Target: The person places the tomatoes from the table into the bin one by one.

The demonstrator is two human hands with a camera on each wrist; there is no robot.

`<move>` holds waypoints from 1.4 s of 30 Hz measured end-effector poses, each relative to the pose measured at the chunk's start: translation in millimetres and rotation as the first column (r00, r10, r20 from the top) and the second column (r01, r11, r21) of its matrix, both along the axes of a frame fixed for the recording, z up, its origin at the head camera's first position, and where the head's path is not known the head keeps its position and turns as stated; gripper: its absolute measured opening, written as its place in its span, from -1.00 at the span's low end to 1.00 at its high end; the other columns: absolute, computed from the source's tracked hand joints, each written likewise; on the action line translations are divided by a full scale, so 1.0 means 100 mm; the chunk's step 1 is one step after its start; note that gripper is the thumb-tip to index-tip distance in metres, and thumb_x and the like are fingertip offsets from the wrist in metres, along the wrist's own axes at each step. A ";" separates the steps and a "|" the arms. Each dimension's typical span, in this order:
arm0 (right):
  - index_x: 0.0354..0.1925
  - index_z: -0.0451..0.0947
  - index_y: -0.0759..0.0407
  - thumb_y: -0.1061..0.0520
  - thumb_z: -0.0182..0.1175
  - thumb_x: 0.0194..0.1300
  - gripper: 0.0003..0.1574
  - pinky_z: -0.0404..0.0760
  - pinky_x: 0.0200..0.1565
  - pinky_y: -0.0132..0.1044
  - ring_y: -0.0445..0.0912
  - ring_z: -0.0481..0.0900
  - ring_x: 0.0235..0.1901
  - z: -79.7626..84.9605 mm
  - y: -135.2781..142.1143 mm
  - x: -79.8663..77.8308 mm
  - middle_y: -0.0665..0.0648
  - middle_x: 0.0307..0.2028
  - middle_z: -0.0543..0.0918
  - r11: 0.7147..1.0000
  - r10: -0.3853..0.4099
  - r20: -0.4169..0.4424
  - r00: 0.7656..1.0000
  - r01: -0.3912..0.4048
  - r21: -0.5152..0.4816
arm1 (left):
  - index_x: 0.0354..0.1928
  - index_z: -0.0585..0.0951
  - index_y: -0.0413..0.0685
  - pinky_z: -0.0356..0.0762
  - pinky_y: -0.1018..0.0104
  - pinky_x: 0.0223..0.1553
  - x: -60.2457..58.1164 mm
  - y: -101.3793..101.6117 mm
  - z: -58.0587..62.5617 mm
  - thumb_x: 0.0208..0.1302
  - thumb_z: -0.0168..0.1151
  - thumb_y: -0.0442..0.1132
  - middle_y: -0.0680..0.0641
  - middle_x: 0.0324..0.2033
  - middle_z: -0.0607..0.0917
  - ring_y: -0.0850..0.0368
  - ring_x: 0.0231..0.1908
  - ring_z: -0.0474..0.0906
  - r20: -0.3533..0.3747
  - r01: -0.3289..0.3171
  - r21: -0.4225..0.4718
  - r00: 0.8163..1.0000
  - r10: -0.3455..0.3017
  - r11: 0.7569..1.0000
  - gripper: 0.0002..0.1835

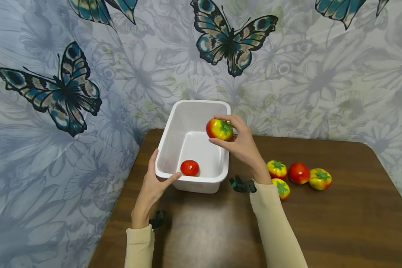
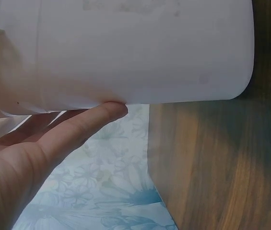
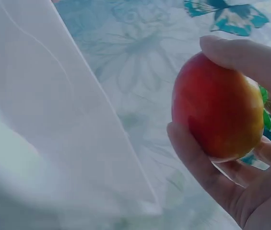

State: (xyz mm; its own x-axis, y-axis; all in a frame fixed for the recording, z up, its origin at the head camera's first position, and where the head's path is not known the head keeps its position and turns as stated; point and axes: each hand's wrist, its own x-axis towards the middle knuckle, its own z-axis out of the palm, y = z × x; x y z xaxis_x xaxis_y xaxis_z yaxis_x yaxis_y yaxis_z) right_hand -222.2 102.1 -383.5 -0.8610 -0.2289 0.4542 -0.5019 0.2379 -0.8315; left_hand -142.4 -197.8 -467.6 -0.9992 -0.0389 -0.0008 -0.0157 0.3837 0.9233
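A white plastic tub (image 1: 168, 128) stands on the table, with one red tomato (image 1: 190, 168) inside at its near end. My left hand (image 1: 153, 190) holds the tub's near left corner, thumb at the front rim and fingers along the outer side wall. In the left wrist view those fingers (image 2: 85, 125) press the white wall. A red and yellow tomato (image 1: 217, 128) with a green leafy top is gripped in my right hand (image 1: 238, 141), raised over the tub's right side. From the right wrist view, thumb and fingertips sit on opposite sides of this tomato (image 3: 214, 110).
On the brown wooden table (image 1: 355, 208), right of the right forearm, lie a red tomato (image 1: 299, 173) and three yellow-red ones, the rightmost (image 1: 320, 179) farthest out. The right sleeve partly covers one yellow-red tomato (image 1: 281, 188). A butterfly-patterned wall covering (image 1: 308, 85) rises behind the table.
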 end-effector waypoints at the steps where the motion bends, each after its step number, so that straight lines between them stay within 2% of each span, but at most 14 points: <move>1: 0.31 0.58 0.08 0.22 0.57 0.17 -0.26 0.62 0.15 -0.01 -0.03 0.45 0.17 -0.01 -0.05 -0.04 0.10 0.23 0.54 1.000 0.013 0.007 1.000 -0.013 -0.004 | 0.70 -0.10 0.27 0.31 -0.28 0.37 0.00 0.00 0.00 0.20 0.57 -0.01 -0.21 0.49 0.29 -0.23 0.37 0.32 0.006 -0.001 -0.004 1.000 0.001 1.000 0.22; 4: 0.30 0.58 0.10 0.23 0.57 0.18 -0.26 0.64 0.15 0.06 0.00 0.46 0.17 -0.05 -0.16 -0.14 0.12 0.23 0.54 0.999 0.037 0.027 0.999 -0.037 -0.017 | 0.69 -0.09 0.30 0.32 -0.27 0.38 0.00 0.00 0.00 0.18 0.58 0.01 -0.18 0.48 0.30 -0.21 0.36 0.32 0.019 0.003 -0.002 1.000 -0.003 1.000 0.22; 10: 0.32 0.55 0.14 0.25 0.55 0.18 -0.25 0.62 0.21 0.05 0.04 0.45 0.22 -0.11 -0.26 -0.24 0.16 0.25 0.52 0.998 0.064 0.054 0.997 -0.064 -0.008 | 0.69 -0.08 0.28 0.36 -0.23 0.36 0.00 0.02 0.01 0.18 0.58 -0.02 -0.17 0.46 0.32 -0.21 0.34 0.34 0.009 0.011 0.021 1.000 -0.011 1.000 0.22; 15: 0.32 0.54 0.13 0.25 0.54 0.18 -0.25 0.70 0.09 0.09 0.06 0.44 0.21 -0.13 -0.29 -0.27 0.18 0.25 0.50 0.997 0.076 0.077 0.994 -0.076 -0.008 | 0.69 -0.08 0.26 0.41 -0.23 0.33 -0.01 0.02 0.01 0.18 0.58 -0.04 -0.20 0.46 0.33 -0.21 0.33 0.35 -0.005 0.018 0.019 1.000 -0.018 1.000 0.23; 19: 0.33 0.53 0.13 0.25 0.53 0.19 -0.25 0.70 0.09 0.07 0.06 0.44 0.22 -0.13 -0.32 -0.28 0.18 0.26 0.49 0.997 0.081 0.086 0.993 -0.082 0.003 | 0.69 -0.09 0.26 0.43 -0.21 0.31 -0.01 0.01 0.00 0.19 0.59 -0.06 -0.20 0.46 0.32 -0.21 0.33 0.36 -0.008 0.021 0.027 1.000 -0.021 0.999 0.23; 24: 0.33 0.52 0.16 0.25 0.53 0.19 -0.25 0.66 0.15 0.02 0.05 0.43 0.21 -0.14 -0.34 -0.29 0.19 0.24 0.50 0.996 0.078 0.075 0.994 -0.080 0.035 | 0.69 -0.08 0.25 0.41 -0.22 0.32 0.00 -0.01 0.01 0.18 0.59 -0.06 -0.18 0.46 0.33 -0.22 0.33 0.35 -0.018 0.021 0.036 1.000 -0.020 0.999 0.23; 28: 0.33 0.51 0.18 0.24 0.53 0.20 -0.24 0.53 0.26 0.02 0.06 0.43 0.22 -0.15 -0.36 -0.30 0.20 0.24 0.51 0.995 0.073 0.086 0.994 -0.078 0.057 | 0.69 -0.07 0.24 0.39 -0.27 0.34 0.01 -0.03 0.01 0.18 0.59 -0.06 -0.18 0.47 0.32 -0.24 0.34 0.35 -0.024 0.020 0.033 1.000 -0.019 0.999 0.22; 31: 0.34 0.50 0.17 0.24 0.53 0.21 -0.25 0.63 0.15 -0.02 0.09 0.47 0.18 -0.16 -0.38 -0.30 0.20 0.24 0.50 0.994 0.080 0.136 0.988 -0.089 0.064 | 0.69 -0.07 0.24 0.38 -0.30 0.34 0.01 -0.04 0.01 0.18 0.58 -0.06 -0.17 0.48 0.32 -0.26 0.35 0.34 -0.023 0.020 0.030 1.000 -0.019 0.999 0.21; 34: 0.35 0.48 0.18 0.26 0.51 0.23 -0.24 0.77 -0.10 -0.07 0.14 0.50 0.13 -0.16 -0.39 -0.29 0.22 0.24 0.46 0.991 0.098 0.199 0.975 -0.113 0.065 | 0.69 -0.08 0.24 0.37 -0.31 0.35 0.01 -0.06 0.00 0.20 0.57 -0.06 -0.19 0.48 0.31 -0.27 0.36 0.33 -0.018 0.019 0.029 1.000 -0.018 0.999 0.21; 35: 0.35 0.47 0.18 0.26 0.51 0.23 -0.24 0.79 -0.19 -0.05 0.16 0.50 0.12 -0.16 -0.39 -0.28 0.23 0.24 0.45 0.991 0.101 0.216 0.971 -0.118 0.064 | 0.69 -0.08 0.23 0.37 -0.32 0.35 0.01 -0.05 0.00 0.20 0.56 -0.06 -0.19 0.48 0.30 -0.27 0.36 0.33 -0.017 0.020 0.031 1.000 -0.019 0.999 0.20; 37: 0.36 0.46 0.19 0.28 0.50 0.24 -0.24 0.79 -0.24 -0.03 0.20 0.50 0.15 -0.16 -0.38 -0.28 0.26 0.26 0.44 0.990 0.105 0.236 0.966 -0.123 0.064 | 0.69 -0.08 0.24 0.37 -0.31 0.35 0.01 -0.05 -0.01 0.21 0.56 -0.06 -0.20 0.48 0.30 -0.27 0.36 0.33 -0.013 0.017 0.037 1.000 -0.017 0.999 0.20; 42: 0.38 0.45 0.20 0.28 0.48 0.26 -0.23 0.74 -0.02 0.11 0.22 0.47 0.33 -0.17 -0.34 -0.29 0.26 0.34 0.43 0.990 0.083 0.223 0.971 -0.106 0.095 | 0.70 -0.07 0.25 0.35 -0.30 0.36 0.00 -0.04 0.00 0.21 0.56 -0.07 -0.21 0.49 0.30 -0.28 0.38 0.31 -0.009 0.015 0.048 1.000 -0.014 0.999 0.19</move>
